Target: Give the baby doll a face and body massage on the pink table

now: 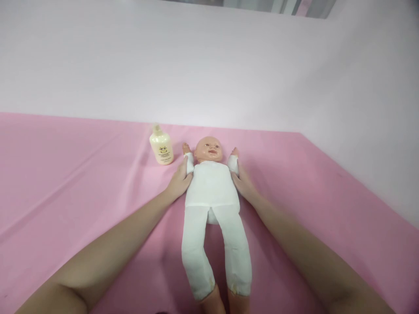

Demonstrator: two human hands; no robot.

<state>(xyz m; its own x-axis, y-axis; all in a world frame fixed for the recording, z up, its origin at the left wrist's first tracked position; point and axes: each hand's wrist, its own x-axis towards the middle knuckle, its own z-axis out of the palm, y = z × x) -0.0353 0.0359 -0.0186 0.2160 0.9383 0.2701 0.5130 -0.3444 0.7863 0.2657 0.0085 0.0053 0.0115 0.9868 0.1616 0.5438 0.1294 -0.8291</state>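
Note:
A baby doll (212,185) with a white cloth body lies on its back, head away from me and feet at the bottom edge. Its two arms are bent upward beside the head. My left hand (180,179) is closed around the doll's arm on the left, thumb toward the chest. On the other side my right hand (242,179) grips the doll's other arm in the same way. A pale yellow lotion bottle (161,147) with dark print stands upright to the left of the doll's head, apart from my hands.
A pink cloth (98,174) with soft creases covers the surface under the doll. Its far edge meets a white wall (163,65), and its right edge slants toward me. Several blurred shapes show at the top.

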